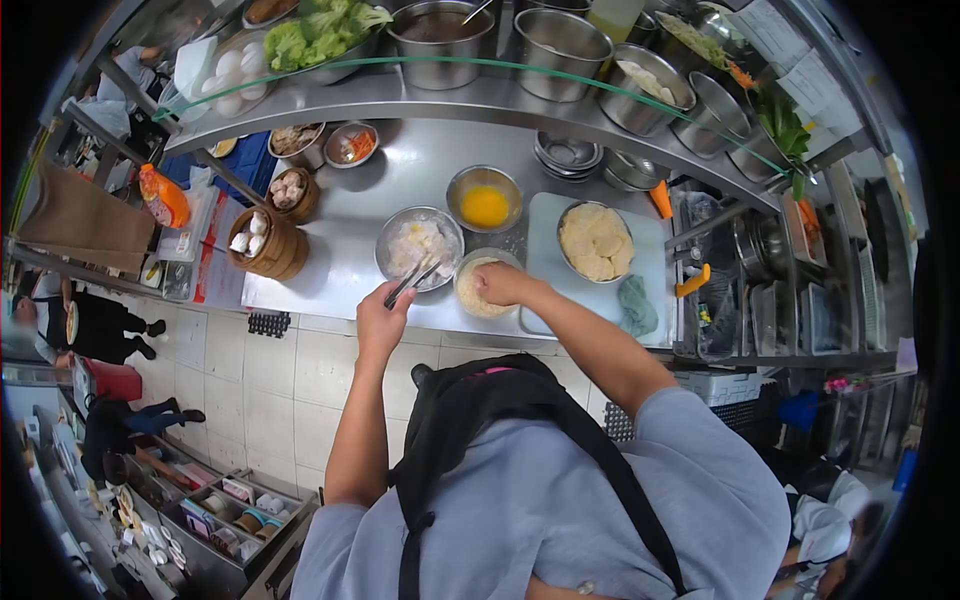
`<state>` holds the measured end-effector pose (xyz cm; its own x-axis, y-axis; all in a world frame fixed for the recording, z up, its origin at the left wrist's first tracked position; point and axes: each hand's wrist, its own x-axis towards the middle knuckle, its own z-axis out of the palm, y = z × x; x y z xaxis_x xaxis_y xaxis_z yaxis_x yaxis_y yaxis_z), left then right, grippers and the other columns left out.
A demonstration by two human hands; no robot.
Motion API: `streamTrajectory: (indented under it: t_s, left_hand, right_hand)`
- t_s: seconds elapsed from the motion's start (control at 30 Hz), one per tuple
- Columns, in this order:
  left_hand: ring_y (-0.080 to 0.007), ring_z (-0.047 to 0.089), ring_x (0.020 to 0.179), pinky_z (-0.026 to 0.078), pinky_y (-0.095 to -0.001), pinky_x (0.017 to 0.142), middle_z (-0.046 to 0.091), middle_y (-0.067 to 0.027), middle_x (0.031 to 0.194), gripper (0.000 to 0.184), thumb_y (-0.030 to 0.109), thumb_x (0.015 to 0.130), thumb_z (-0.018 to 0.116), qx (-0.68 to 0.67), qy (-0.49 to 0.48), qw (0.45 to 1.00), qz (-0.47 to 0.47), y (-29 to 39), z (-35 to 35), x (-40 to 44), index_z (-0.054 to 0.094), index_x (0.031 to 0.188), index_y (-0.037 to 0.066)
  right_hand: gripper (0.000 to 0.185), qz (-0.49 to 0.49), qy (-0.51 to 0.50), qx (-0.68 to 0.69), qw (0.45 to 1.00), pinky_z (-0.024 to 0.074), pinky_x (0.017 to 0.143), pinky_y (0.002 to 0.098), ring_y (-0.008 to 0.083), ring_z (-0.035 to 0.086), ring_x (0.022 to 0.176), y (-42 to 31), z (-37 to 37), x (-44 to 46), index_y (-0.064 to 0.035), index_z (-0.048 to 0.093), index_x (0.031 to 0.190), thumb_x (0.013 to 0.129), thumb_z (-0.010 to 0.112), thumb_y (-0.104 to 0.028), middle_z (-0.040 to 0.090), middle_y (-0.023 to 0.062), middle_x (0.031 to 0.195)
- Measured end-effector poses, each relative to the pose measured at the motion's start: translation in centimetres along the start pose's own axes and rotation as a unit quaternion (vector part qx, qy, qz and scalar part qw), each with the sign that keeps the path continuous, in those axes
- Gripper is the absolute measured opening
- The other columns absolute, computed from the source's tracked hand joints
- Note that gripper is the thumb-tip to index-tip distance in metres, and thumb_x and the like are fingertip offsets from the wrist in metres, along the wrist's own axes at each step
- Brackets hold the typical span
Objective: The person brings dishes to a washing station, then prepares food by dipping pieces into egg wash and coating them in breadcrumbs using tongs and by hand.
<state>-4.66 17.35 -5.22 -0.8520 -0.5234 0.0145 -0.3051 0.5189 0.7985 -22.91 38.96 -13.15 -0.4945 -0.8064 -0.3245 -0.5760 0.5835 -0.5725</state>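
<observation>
My left hand is closed around metal tongs, whose tips reach into a steel bowl of pale, flour-dusted pieces. To its right, my right hand dips into a bowl of pale crumbs. Those fingers are bunched together, and whatever they hold is hidden. Just behind stands a steel bowl with yellow beaten egg. A bowl of flat, pale yellow slices sits on the white cutting board, near a crumpled green cloth.
Bamboo steamers and an orange bottle stand at the left. Stacked steel bowls sit at the back. An overhead shelf carries broccoli, eggs and several metal pots. Orange handles jut out at the right.
</observation>
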Motion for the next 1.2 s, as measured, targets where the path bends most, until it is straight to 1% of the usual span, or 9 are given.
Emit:
streamTrajectory:
  t_s: [0.1, 0.13, 0.27, 0.33, 0.43, 0.87, 0.97, 1.1, 1.2]
  left_hand:
    - [-0.0195, 0.07, 0.075, 0.054, -0.0322, 0.072, 0.075, -0.0163, 0.088, 0.037, 0.027, 0.088, 0.078, -0.063, -0.023, 0.997, -0.038, 0.1, -0.3, -0.2, 0.073, 0.111, -0.002]
    - [-0.0175, 0.07, 0.075, 0.053, -0.031, 0.072, 0.075, -0.0155, 0.087, 0.037, 0.025, 0.088, 0.078, -0.065, -0.03, 0.996, -0.051, 0.2, -0.4, -0.2, 0.072, 0.111, -0.003]
    - [-0.0179, 0.069, 0.074, 0.053, -0.0313, 0.071, 0.075, -0.0155, 0.086, 0.038, 0.026, 0.088, 0.078, -0.058, -0.023, 0.997, -0.042, -0.4, -0.3, -0.5, 0.072, 0.111, -0.004]
    - [-0.012, 0.058, 0.066, 0.048, -0.0291, 0.064, 0.069, -0.0062, 0.074, 0.033, 0.025, 0.091, 0.076, -0.049, 0.005, 0.999, 0.004, -0.2, -0.1, -0.5, 0.073, 0.109, -0.002]
    - [-0.0127, 0.058, 0.067, 0.048, -0.0295, 0.065, 0.068, -0.0067, 0.074, 0.032, 0.026, 0.09, 0.076, -0.043, -0.006, 0.999, -0.01, 0.3, -0.8, -0.6, 0.073, 0.108, -0.001]
    - [-0.0122, 0.057, 0.065, 0.047, -0.0299, 0.063, 0.068, -0.0061, 0.073, 0.032, 0.026, 0.09, 0.076, -0.043, -0.012, 0.998, -0.035, 0.0, -0.8, -0.9, 0.073, 0.107, -0.001]
    - [-0.02, 0.066, 0.068, 0.052, -0.0339, 0.067, 0.073, -0.0136, 0.079, 0.035, 0.029, 0.089, 0.077, -0.044, -0.021, 0.998, -0.037, 0.1, -0.6, -1.1, 0.073, 0.109, 0.0]
    - [-0.023, 0.072, 0.078, 0.054, -0.0343, 0.073, 0.075, -0.0175, 0.087, 0.04, 0.031, 0.088, 0.078, -0.045, -0.017, 0.998, -0.045, -0.4, -0.2, -0.9, 0.073, 0.111, -0.002]
    - [-0.0124, 0.06, 0.067, 0.049, -0.0296, 0.065, 0.07, -0.0063, 0.076, 0.03, 0.023, 0.09, 0.076, -0.069, 0.003, 0.998, -0.011, -0.2, -0.2, -0.9, 0.073, 0.108, -0.001]
  right_hand:
    - [0.031, -0.037, 0.175, -0.109, 0.978, 0.0511, 0.095, 0.0461, 0.0389, 0.063, 0.109, -0.3, 1.2, -1.8, -0.0044, 0.069, 0.107, 0.078, 0.063, -0.009, 0.065, 0.0197, 0.115]
    - [0.036, -0.012, 0.12, -0.135, 0.984, 0.0502, 0.099, 0.0444, 0.0383, 0.059, 0.117, -0.5, 1.1, -2.0, -0.0039, 0.068, 0.11, 0.075, 0.066, -0.007, 0.06, 0.0182, 0.128]
    - [0.038, -0.013, 0.045, -0.132, 0.99, 0.0509, 0.098, 0.0458, 0.038, 0.061, 0.117, -0.9, -0.2, -1.0, -0.0038, 0.068, 0.111, 0.073, 0.067, -0.007, 0.062, 0.0192, 0.124]
    - [0.036, 0.026, -0.048, -0.116, 0.992, 0.0517, 0.097, 0.0469, 0.0383, 0.062, 0.115, -1.7, -1.8, -1.0, -0.0033, 0.068, 0.11, 0.073, 0.067, -0.007, 0.063, 0.0196, 0.12]
    - [0.032, -0.018, 0.067, -0.101, 0.992, 0.0524, 0.096, 0.0474, 0.0384, 0.063, 0.112, -2.6, -3.3, -2.2, -0.0029, 0.068, 0.105, 0.074, 0.067, -0.008, 0.064, 0.0193, 0.118]
    - [0.028, -0.021, -0.045, -0.034, 0.998, 0.0538, 0.088, 0.0484, 0.0429, 0.07, 0.095, 0.2, 0.9, 1.1, 0.0046, 0.073, 0.093, 0.076, 0.059, -0.013, 0.071, 0.0286, 0.099]
    - [0.031, -0.018, -0.105, -0.059, 0.992, 0.0537, 0.09, 0.0466, 0.0418, 0.069, 0.099, 0.3, 0.3, 1.7, 0.0035, 0.071, 0.099, 0.075, 0.063, -0.015, 0.071, 0.0277, 0.102]
    - [0.041, -0.051, 0.02, -0.053, 0.997, 0.0532, 0.093, 0.045, 0.04, 0.067, 0.104, -1.7, 0.4, -1.3, 0.0007, 0.068, 0.109, 0.073, 0.069, -0.018, 0.07, 0.0256, 0.107]
    - [0.053, 0.018, 0.106, -0.108, 0.988, 0.0525, 0.094, 0.0441, 0.039, 0.066, 0.108, -2.5, 1.1, -1.9, -0.0015, 0.064, 0.117, 0.07, 0.075, -0.023, 0.069, 0.0235, 0.112]
